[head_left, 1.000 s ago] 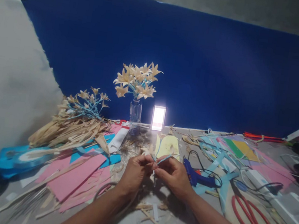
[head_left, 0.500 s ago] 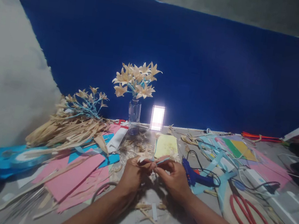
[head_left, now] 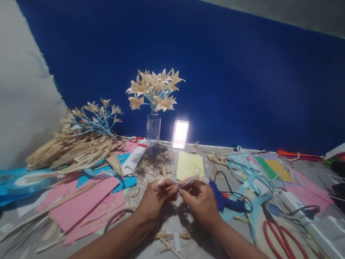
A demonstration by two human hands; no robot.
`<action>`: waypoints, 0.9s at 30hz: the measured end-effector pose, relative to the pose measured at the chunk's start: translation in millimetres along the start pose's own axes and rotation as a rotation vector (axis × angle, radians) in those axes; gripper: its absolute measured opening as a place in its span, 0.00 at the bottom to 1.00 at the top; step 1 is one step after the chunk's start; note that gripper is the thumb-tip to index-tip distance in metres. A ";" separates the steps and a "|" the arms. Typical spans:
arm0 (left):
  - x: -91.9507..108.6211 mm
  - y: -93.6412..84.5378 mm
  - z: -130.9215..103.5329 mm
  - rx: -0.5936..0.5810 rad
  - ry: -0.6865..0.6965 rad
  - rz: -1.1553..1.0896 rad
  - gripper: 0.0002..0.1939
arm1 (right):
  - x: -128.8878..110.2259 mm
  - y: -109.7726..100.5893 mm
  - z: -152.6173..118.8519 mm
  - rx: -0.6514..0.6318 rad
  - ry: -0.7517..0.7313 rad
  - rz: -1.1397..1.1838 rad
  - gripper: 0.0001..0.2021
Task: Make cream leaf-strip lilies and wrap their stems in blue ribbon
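Close together at the middle of the table, my left hand and my right hand are both closed in pinches. Between their fingertips runs a narrow light blue strip. A thin blue stem-like piece stands up from my left fingers; whether it joins the strip I cannot tell. Just beyond my hands lies a yellow pad. To the right of my right hand rests a blue glue gun. Dried husk scraps lie beneath and around my fingers.
A glass vase holds pale husk flowers at the back. Dried husks, more flowers and pink paper cover the left. Red-handled scissors and a white power strip lie right. A bright light stands behind.
The thin blue piece now points upward from my left fingers, where a pale petal shape showed before. Both hands stay pinched together, and the view has shifted slightly.
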State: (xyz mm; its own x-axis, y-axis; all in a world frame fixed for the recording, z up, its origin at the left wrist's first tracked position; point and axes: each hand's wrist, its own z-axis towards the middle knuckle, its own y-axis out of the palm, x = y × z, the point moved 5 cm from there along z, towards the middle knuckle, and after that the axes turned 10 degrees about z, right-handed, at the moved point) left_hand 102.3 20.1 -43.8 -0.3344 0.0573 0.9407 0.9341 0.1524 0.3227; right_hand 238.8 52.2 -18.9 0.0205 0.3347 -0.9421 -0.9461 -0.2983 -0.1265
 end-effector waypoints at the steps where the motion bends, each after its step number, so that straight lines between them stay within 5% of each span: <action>1: 1.9 0.7 -0.6 -0.006 0.002 0.011 0.15 | 1.5 -0.9 0.8 0.010 0.031 0.020 0.07; 7: 0.4 0.9 0.4 -0.039 -0.190 -0.097 0.11 | 4.5 -5.5 4.8 0.045 0.086 0.099 0.06; 15: -12.6 6.3 -0.9 -0.419 -0.388 -0.129 0.19 | 12.3 -8.3 4.6 0.027 0.128 0.229 0.10; 20: -10.8 5.6 0.1 -0.421 -0.290 0.012 0.20 | 5.3 -6.6 2.0 -0.036 0.158 0.243 0.09; 27: 3.0 11.8 -3.8 -0.298 0.014 0.335 0.18 | 7.4 -16.3 -1.7 0.075 0.141 0.128 0.06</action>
State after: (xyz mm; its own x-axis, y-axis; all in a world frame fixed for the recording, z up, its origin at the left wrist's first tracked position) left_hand 112.8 18.4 -36.7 -0.0075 0.0418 0.9991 0.9864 -0.1637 0.0142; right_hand 254.9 58.0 -24.4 -0.0610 0.1682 -0.9839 -0.9652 -0.2611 0.0152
